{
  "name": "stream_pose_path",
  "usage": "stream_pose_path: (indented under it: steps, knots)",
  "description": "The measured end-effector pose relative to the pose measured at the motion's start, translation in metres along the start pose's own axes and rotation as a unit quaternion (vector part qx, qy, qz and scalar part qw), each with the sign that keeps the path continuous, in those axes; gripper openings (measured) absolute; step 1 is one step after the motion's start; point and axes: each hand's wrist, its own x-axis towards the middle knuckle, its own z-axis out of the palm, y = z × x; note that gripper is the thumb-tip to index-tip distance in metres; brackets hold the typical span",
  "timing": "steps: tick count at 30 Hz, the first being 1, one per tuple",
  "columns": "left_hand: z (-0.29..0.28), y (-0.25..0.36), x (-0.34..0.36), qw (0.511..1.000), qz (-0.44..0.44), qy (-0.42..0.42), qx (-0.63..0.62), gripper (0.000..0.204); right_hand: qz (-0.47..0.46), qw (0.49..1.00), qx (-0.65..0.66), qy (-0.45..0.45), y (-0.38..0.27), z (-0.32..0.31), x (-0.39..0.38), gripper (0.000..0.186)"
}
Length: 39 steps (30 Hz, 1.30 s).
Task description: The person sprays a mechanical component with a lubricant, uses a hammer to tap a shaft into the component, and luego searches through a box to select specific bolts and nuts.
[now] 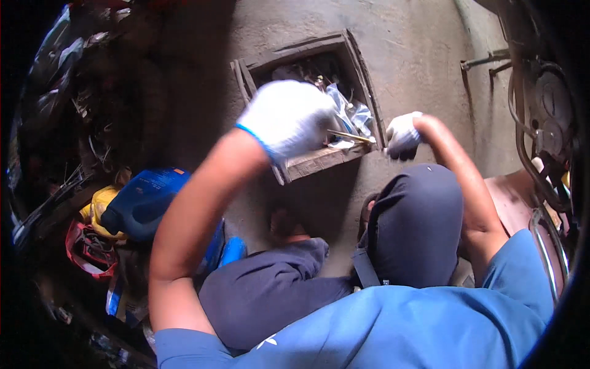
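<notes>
Evidently left hand [287, 118] closed on thin metal tool [351, 136] over wooden box [319, 161] | right hand [402, 135] curled on box corner, nothing visibly gripped | risk: tool could snag plastic bags [350, 111], spilling parts.

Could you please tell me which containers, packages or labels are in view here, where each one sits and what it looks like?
Blue jug: on the floor at the left, lying tilted, squarish plastic with a small orange patch.
Yellow container: just left of the jug, partly hidden.
Clear plastic bags: inside the wooden box, beside the gloved left hand.
</notes>
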Motion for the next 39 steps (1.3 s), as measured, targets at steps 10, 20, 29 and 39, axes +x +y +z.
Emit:
stream_pose_path:
  steps: [10, 20, 29, 39]
  knots:
    - [0.043, -0.065, -0.014, 0.984, 0.076, 0.043, 0.157, 0.010, -0.126, 0.912, -0.137, 0.364, -0.085, -0.054, -0.137, 0.033]
    - [0.031, -0.035, -0.041, 0.694, -0.304, 0.277, -0.590, 0.024, -0.276, 0.871, -0.191, 0.359, -0.121, 0.009, -0.183, 0.048]
    - [0.031, 0.015, -0.032, 0.492, -0.206, 0.310, -0.787, 0.031, -0.295, 0.880, -0.030, 0.370, -0.127, 0.026, -0.111, 0.057]
    - [0.019, 0.025, -0.036, 0.574, -0.253, 0.290, -0.723, 0.020, -0.331, 0.867, 0.116, 0.353, -0.127, 0.009, -0.130, 0.035]
